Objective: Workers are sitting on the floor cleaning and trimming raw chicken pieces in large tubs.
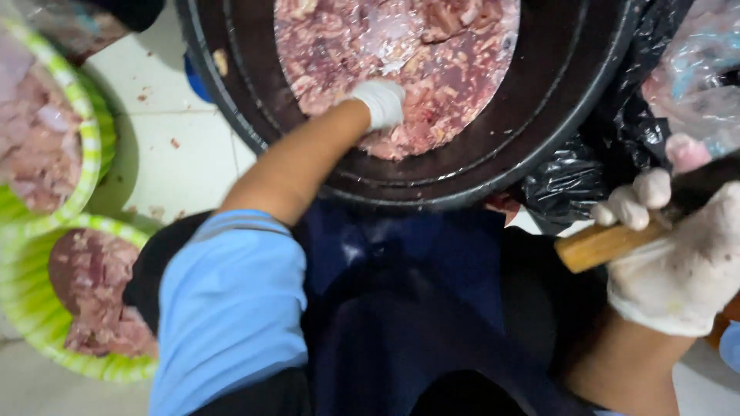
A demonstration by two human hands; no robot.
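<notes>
A big black tub holds a mass of pink and dark red chopped meat in liquid. My left hand, in a white glove, reaches down into the near edge of that meat; whether its fingers grip anything is hidden. My right hand, also in a stained white glove, is closed around the wooden handle of a tool at the right edge. The tool's dark upper part runs out of the frame. My blue sleeve and dark apron fill the lower middle.
Two green-and-white striped bowls with chopped meat stand at the left, one higher and one lower, on a pale tiled floor. A black plastic bag and clear bags of meat lie right of the tub.
</notes>
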